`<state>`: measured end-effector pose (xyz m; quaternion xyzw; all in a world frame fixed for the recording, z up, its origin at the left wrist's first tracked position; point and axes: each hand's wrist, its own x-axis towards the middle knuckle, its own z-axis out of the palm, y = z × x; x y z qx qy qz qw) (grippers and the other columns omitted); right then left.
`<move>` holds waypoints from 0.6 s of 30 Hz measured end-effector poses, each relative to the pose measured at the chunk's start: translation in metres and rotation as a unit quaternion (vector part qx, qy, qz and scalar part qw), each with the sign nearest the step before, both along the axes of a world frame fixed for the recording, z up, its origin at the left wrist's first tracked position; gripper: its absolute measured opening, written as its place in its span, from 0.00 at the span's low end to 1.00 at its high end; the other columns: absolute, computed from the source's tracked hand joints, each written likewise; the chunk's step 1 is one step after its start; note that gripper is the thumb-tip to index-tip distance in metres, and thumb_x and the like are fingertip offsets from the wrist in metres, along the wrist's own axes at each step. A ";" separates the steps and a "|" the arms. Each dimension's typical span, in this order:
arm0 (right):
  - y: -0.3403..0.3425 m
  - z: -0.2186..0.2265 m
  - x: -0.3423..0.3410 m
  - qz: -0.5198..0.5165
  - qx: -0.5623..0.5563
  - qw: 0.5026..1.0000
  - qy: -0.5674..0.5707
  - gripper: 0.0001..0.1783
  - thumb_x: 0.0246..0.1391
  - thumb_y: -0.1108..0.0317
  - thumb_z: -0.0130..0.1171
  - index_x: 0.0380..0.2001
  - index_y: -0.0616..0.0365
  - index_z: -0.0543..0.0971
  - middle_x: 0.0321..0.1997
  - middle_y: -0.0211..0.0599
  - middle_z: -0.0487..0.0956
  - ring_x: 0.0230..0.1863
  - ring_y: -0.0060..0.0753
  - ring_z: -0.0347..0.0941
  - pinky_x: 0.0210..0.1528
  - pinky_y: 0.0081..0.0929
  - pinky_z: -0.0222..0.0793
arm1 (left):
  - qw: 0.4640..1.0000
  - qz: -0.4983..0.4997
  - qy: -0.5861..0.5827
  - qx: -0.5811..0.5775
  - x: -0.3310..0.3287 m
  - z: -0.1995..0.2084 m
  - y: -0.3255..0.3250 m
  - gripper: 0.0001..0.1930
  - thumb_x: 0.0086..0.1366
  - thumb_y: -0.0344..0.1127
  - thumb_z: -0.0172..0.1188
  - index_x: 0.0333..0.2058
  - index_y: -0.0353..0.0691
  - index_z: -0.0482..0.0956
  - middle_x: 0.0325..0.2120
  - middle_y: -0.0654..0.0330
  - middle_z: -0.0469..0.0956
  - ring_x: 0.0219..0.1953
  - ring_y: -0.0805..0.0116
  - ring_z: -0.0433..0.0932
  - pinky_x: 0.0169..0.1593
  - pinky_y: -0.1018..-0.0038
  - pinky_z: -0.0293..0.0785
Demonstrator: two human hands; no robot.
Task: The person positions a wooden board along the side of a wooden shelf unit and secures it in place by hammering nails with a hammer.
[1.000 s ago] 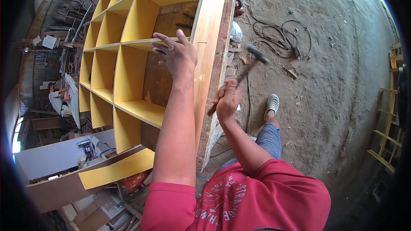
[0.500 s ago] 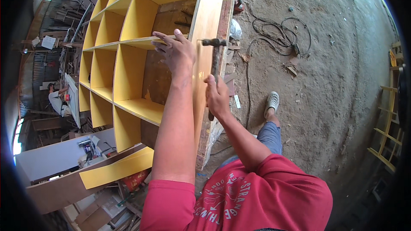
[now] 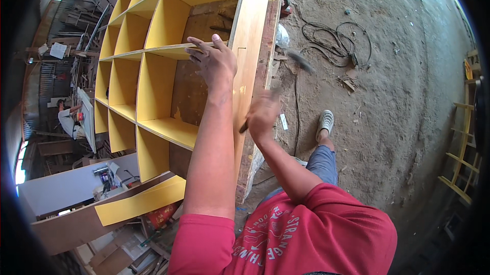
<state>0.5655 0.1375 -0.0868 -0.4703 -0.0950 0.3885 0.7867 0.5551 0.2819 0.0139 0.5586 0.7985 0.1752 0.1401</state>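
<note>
My left hand (image 3: 217, 66) lies with spread fingers over the edge of a yellow divider, its wrist against a pale wooden board (image 3: 247, 30) along the side of a yellow shelf unit (image 3: 157, 78). In my right hand (image 3: 264, 115) is a hammer (image 3: 300, 61), gripped by its handle. The hammer's head is blurred and tilted out to the right, away from the board. A thin nail (image 3: 242, 48) sticks up from the board just right of my left hand, with the hammer apart from it.
The shelf unit lies on a worn wooden bench (image 3: 270, 35). A black cable (image 3: 326, 40) coils on the dirt floor to the right. Yellow strips (image 3: 143, 199) and white panels lie at lower left. Another person (image 3: 69, 120) handles a panel at far left.
The hammer's head has swung from the nail up and out to the right, my right hand turning with it. My left hand has shifted slightly right.
</note>
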 end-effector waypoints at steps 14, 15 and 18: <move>-0.025 0.023 0.028 0.233 -0.061 0.971 -0.004 0.20 0.78 0.52 0.49 0.36 0.57 0.70 0.19 0.24 0.66 0.16 0.17 0.63 0.17 0.25 0.65 | 0.999 -0.009 0.015 0.031 -0.010 0.003 -0.001 0.43 0.81 0.59 0.32 0.78 0.33 0.29 0.77 0.28 0.36 0.79 0.30 0.43 0.76 0.38 0.49; -0.021 0.027 0.029 0.231 -0.061 0.971 -0.004 0.20 0.78 0.52 0.49 0.36 0.57 0.70 0.19 0.24 0.66 0.16 0.17 0.63 0.17 0.25 0.65 | 1.000 -0.008 0.014 0.027 -0.006 0.003 -0.003 0.43 0.81 0.59 0.32 0.78 0.33 0.30 0.77 0.27 0.36 0.79 0.30 0.43 0.76 0.37 0.48; -0.001 0.018 0.021 -0.070 0.067 0.988 0.122 0.21 0.79 0.53 0.48 0.31 0.53 0.65 0.21 0.24 0.65 0.18 0.17 0.64 0.17 0.25 0.64 | 0.999 -0.036 0.012 0.035 0.005 0.005 0.002 0.43 0.81 0.59 0.32 0.77 0.32 0.30 0.77 0.27 0.36 0.79 0.30 0.42 0.77 0.38 0.48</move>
